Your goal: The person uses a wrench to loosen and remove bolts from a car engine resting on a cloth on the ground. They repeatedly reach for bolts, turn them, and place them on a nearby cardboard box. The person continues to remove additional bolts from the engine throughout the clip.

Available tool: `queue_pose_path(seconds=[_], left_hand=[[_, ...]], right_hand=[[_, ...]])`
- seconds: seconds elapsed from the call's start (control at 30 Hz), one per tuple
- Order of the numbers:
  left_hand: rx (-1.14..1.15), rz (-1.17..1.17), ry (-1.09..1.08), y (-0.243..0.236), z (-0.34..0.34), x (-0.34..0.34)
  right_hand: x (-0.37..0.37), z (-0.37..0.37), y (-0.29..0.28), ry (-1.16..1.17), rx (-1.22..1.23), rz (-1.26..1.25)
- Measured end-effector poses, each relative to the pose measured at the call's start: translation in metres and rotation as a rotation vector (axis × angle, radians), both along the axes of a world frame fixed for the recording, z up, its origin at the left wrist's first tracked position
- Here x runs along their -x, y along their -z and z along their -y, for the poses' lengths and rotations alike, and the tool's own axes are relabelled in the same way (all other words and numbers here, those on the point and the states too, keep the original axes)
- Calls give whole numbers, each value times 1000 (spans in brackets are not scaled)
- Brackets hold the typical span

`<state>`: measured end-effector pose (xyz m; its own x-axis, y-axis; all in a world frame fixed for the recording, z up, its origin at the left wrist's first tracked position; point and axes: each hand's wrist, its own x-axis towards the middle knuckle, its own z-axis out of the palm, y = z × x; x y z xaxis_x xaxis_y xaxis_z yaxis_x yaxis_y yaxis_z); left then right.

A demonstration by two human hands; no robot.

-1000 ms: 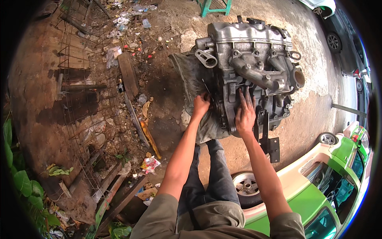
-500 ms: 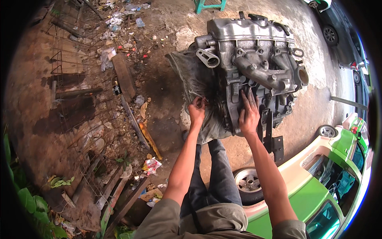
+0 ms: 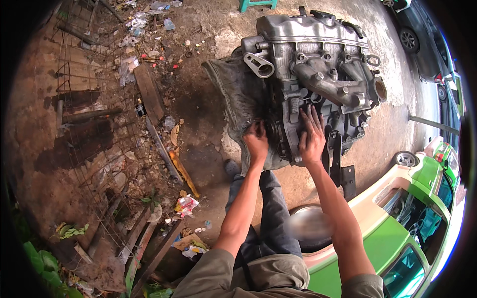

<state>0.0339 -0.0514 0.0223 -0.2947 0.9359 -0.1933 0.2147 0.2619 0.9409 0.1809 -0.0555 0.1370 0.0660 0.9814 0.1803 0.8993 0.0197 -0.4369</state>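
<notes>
Head view, engine (image 3: 318,79): stretching crosswise
Left hand (image 3: 257,141): curling beside its left end, grip unclear
Right hand (image 3: 312,143): touching it, released

Left hand (image 3: 256,142): fingertips lost against dark cloth (image 3: 232,94); whether they hold anything, cannot tell. Engine (image 3: 310,69) hides part of cloth. Wheel (image 3: 309,224) blurred, partly behind right forearm (image 3: 330,196). Stool (image 3: 257,4) cut off by top edge. Green car (image 3: 360,243) cut off by lower edge.
</notes>
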Motion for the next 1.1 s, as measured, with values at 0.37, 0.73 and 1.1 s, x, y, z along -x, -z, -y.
queue_pose_path(seconds=[0.37, 0.73, 1.1], left_hand=[[-106, -123, 216, 0, 6, 6], [-277, -82, 556, 0, -26, 49], [386, 149, 416, 17, -77, 36]], right_hand=[[-1, -1, -2, -7, 25, -1], [0, -2, -3, 10, 66, -15], [-1, -2, -2, 7, 80, -6]])
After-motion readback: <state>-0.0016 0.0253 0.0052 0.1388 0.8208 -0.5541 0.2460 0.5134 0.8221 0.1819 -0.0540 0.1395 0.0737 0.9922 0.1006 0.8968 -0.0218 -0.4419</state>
